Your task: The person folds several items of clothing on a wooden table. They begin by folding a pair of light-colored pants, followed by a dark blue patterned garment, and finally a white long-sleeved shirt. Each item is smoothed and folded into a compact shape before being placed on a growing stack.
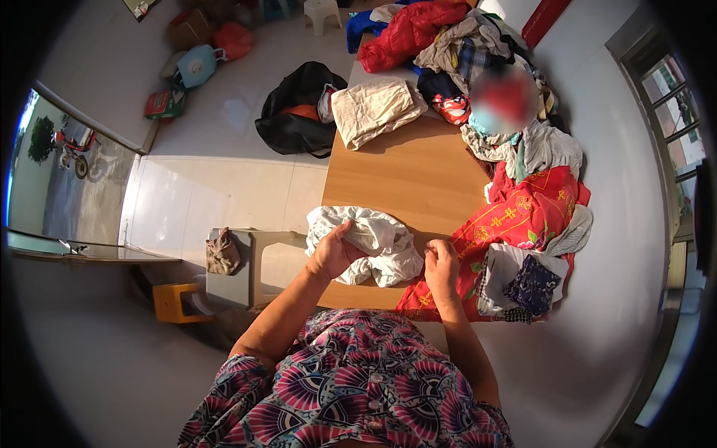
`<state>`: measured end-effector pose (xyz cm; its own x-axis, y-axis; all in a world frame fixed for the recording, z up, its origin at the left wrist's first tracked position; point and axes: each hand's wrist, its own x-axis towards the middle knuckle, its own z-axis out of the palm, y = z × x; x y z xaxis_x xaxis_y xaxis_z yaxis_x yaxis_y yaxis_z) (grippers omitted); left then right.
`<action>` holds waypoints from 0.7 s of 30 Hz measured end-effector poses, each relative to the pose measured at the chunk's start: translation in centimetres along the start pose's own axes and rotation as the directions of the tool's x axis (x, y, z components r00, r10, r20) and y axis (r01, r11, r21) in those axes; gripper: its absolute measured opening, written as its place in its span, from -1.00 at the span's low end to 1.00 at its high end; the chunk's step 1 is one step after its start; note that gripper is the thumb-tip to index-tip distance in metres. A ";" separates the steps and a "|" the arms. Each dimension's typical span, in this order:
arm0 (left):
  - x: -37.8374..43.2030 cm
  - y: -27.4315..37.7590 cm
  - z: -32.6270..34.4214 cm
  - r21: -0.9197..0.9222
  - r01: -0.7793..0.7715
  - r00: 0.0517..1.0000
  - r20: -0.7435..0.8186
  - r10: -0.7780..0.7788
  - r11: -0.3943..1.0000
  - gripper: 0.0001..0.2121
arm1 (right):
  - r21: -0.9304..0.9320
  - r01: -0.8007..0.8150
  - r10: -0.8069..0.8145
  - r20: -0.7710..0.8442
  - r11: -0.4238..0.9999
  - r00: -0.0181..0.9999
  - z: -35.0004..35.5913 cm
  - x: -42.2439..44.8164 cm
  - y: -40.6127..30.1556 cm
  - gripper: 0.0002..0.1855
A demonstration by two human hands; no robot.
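Observation:
A crumpled white cloth garment (386, 238) with a faint pattern lies at the near end of the wooden table (403, 173). My left hand (336, 252) grips it at its left side, the thumb on top and the fingers partly hidden by the fabric. Just right of the garment is my right hand (441, 266), its fingers curled in towards the thumb; no cloth shows in it. Beside that hand spreads a red cloth with yellow and floral designs (493, 229). A folded beige cloth (378, 109) rests at the table's far left edge.
Heaped clothes (465, 50) cover the far right of the table, a red puffer jacket (411, 31) among them. Folded dark patterned cloth (533, 285) lies at the right. On the floor stand a black bag (297, 101), a grey stool (227, 291) with brown cloth (223, 253), and an orange stool (176, 303).

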<state>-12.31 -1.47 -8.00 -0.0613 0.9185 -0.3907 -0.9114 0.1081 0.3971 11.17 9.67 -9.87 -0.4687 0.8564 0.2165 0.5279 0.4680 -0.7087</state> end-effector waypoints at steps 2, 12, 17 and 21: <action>-0.2 0.2 -0.4 0.012 0.016 1.000 0.014 -0.017 1.000 -0.52 | 0.119 0.115 -0.115 -0.008 0.986 0.993 -0.9 1.3 -4.5 -0.83; -0.4 -1.4 -2.0 0.392 -0.050 0.984 0.175 -0.021 0.918 -0.52 | -0.198 0.297 -0.285 0.086 0.934 0.955 2.3 2.9 -8.9 -0.74; -1.0 -1.2 -2.2 0.440 0.001 0.990 0.125 -0.063 0.898 -0.54 | -0.091 0.484 -0.479 0.071 0.870 0.875 2.6 2.7 -9.1 -0.83; -0.8 -1.3 -4.2 0.647 -0.129 0.988 0.145 0.044 0.751 -0.59 | 0.058 0.494 -0.495 0.007 0.868 0.869 1.6 3.4 -11.1 -0.80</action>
<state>-12.80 -3.98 -11.69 -0.0417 0.9678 -0.2482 -0.4133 0.2094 0.8862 2.57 7.08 -2.39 -0.6731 0.5113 0.5344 0.1858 0.8163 -0.5469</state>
